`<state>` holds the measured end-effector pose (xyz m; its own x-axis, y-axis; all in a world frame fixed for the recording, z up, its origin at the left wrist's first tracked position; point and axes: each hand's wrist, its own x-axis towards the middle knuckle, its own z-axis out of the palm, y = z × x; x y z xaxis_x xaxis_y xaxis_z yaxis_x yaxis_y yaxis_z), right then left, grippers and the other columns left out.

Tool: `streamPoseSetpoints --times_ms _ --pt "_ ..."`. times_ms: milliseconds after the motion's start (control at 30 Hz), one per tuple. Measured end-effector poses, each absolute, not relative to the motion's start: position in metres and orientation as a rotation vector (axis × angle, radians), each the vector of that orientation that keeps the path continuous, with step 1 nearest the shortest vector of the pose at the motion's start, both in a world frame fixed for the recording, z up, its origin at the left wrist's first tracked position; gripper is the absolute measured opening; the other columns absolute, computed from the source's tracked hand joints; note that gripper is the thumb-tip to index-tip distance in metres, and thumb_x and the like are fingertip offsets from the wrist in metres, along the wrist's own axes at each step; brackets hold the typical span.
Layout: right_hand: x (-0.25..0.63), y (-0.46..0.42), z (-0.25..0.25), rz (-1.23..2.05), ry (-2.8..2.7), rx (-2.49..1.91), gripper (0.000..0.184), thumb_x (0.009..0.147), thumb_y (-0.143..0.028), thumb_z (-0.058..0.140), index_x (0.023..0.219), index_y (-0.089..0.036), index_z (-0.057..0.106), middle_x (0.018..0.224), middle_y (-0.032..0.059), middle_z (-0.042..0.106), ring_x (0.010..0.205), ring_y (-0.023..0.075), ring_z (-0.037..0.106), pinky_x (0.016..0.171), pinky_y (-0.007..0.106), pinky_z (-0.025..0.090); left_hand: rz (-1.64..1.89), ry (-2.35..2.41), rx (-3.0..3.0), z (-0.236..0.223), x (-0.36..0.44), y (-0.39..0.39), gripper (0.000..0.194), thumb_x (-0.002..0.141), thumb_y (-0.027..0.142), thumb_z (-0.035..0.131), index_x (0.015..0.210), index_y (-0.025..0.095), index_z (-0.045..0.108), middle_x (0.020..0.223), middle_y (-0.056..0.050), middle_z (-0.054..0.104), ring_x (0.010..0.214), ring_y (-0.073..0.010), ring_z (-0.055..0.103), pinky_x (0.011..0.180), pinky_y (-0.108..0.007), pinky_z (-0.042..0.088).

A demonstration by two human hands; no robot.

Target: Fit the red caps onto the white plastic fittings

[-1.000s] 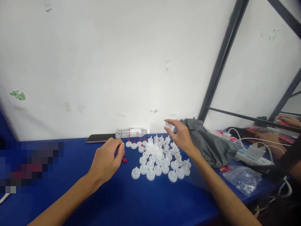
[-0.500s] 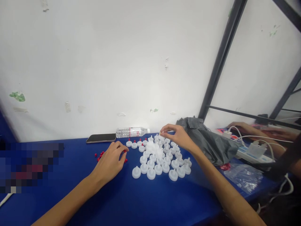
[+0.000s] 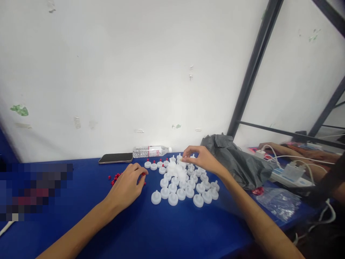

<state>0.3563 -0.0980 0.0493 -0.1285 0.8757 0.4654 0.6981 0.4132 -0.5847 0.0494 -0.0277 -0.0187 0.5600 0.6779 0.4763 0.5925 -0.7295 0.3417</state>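
Observation:
My right hand (image 3: 201, 158) reaches over the back of a group of white plastic spout lids (image 3: 173, 199). Its thumb and fingertips pinch at the top of one white lid (image 3: 182, 164), partly hidden by the fingers. My left hand (image 3: 128, 185) hovers low over small red caps (image 3: 115, 178), fingers curled and the tips of thumb and forefinger close together. What lies between them, if anything, is too small to make out. Several lids with red caps on their spouts (image 3: 153, 165) stand at the back left of the group.
A phone (image 3: 115, 158) and a lying water bottle (image 3: 151, 151) are by the wall. On the right are a dark grey bag (image 3: 234, 162), a clear plastic bag (image 3: 279, 203), a power strip with cables (image 3: 292, 172) and a dark metal frame (image 3: 256, 68). Another person's hands show beyond it.
My right hand has brought a lid from the air down to the back of the group and shifted slightly left. My left hand has moved slightly right, uncovering more red caps.

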Motion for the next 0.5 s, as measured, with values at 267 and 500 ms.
streamPoseSetpoints --times_ms 267,500 --pt "0.3554 -0.1003 0.0499 0.332 -1.930 -1.328 0.026 0.083 -0.048 0.072 0.083 -0.022 0.071 0.088 0.0020 0.074 0.084 0.0192 0.067 0.078 0.031 0.049 0.895 1.089 2.645 -0.0185 0.0487 -0.0269 0.026 0.094 0.026 0.042 0.100 0.023 0.067 0.103 -0.007 0.066 0.102 -0.0270 0.060 0.090 -0.043 0.049" --pt "0.3538 -0.1031 0.0534 0.329 -1.962 -1.347 0.026 0.085 -0.049 0.070 0.084 -0.022 0.072 0.091 0.0022 0.075 0.085 0.0192 0.067 0.078 0.032 0.049 0.852 1.130 2.627 -0.0174 0.0486 -0.0278 0.025 0.094 0.026 0.043 0.105 0.024 0.065 0.100 -0.005 0.065 0.101 -0.0269 0.060 0.089 -0.042 0.048"
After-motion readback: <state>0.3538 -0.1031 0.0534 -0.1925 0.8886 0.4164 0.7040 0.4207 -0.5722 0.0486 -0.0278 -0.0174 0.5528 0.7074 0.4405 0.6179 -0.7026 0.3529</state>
